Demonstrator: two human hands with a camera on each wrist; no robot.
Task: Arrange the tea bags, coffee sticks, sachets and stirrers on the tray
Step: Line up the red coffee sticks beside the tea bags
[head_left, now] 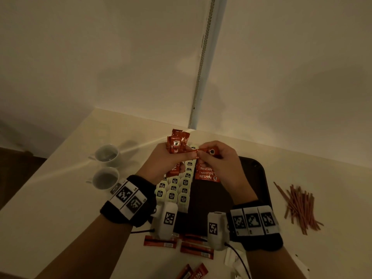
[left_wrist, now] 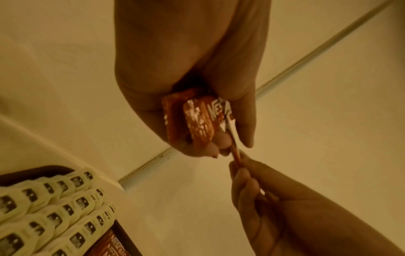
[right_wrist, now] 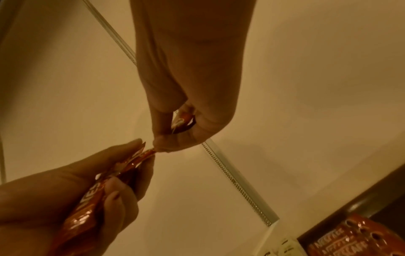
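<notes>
My left hand (head_left: 178,158) grips a bunch of red Nescafe sachets (head_left: 177,142) upright above the far left of the dark tray (head_left: 253,178). My right hand (head_left: 204,153) pinches one red sachet (head_left: 210,151) that lies sideways from the bunch. In the left wrist view the bunch (left_wrist: 197,121) sits in curled fingers, and the right hand (left_wrist: 241,171) pinches a sachet's edge. Rows of pale green tea bags (head_left: 177,188) fill the tray's left side. A few Nescafe sachets (head_left: 207,174) lie overlapped beside them. The stirrers (head_left: 300,208) lie piled on the table right of the tray.
Two white cups (head_left: 106,155) (head_left: 105,178) stand on the table left of the tray. Red coffee sticks (head_left: 161,241) (head_left: 197,250) lie loose at the tray's near edge, others (head_left: 191,272) nearer me. A wall with a vertical rail (head_left: 201,67) stands behind the table.
</notes>
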